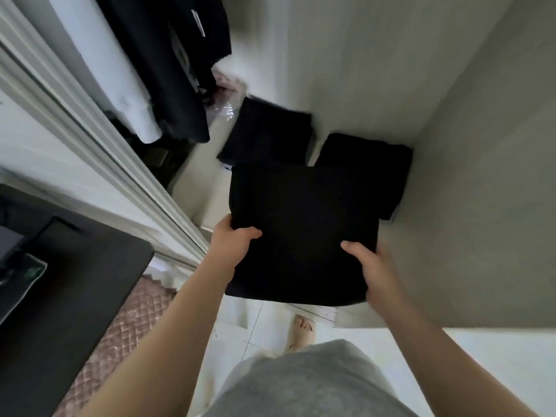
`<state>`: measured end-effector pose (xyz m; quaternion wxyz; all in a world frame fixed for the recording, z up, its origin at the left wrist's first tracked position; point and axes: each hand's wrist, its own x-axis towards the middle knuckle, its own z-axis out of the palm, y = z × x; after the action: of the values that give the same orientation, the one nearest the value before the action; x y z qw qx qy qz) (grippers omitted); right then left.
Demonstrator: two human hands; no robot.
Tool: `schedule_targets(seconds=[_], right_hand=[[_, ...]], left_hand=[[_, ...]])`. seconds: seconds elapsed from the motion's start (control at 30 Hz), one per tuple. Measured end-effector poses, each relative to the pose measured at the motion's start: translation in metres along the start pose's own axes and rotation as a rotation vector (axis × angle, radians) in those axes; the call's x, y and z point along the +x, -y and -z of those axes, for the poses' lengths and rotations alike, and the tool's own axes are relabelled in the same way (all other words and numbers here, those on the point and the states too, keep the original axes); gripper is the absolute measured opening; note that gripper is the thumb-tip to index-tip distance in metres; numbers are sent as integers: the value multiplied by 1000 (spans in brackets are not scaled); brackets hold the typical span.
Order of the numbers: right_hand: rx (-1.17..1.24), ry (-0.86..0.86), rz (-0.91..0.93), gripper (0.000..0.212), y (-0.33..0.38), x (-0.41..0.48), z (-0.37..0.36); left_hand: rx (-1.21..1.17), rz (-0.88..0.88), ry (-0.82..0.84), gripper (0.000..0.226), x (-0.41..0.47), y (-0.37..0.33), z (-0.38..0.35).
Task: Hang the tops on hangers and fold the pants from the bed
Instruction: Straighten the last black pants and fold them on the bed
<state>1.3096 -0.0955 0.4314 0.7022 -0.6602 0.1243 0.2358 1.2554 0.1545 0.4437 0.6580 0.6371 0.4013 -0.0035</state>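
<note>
Holding folded black pants [301, 230] by the near corners: left hand [236, 240] and right hand [374, 267] each grip with the thumb on top, fingers hidden beneath. Pants hover above the wardrobe shelf [201, 188], near its front edge. Rear pile [264, 133] and right pile [368, 158], both folded, already lie there. Dark tops [168, 55] hang at left. Judged late stage; what remains on the bed cannot be told.

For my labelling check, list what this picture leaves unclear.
Head view: fingers of left hand and right hand, hidden under the held black garment.
Head view: right folded pile, partly covered by that garment.
Head view: hanging clothes, blurred and cut by the top edge.
</note>
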Motion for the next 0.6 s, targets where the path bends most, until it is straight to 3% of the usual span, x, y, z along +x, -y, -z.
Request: schedule_targets(seconds=[0.2,0.5,0.6], right_hand=[[31,-22,25,30,13,56,-32],[87,-81,-59,29,19,150,-55],[120,-77,-83,38,16,188,-63]], left_hand=[[51,-13,-42,34,72,-29,-15],[188,-24,91,40,190,-61,-35],[250,-38,117,45,235,-71,-39]])
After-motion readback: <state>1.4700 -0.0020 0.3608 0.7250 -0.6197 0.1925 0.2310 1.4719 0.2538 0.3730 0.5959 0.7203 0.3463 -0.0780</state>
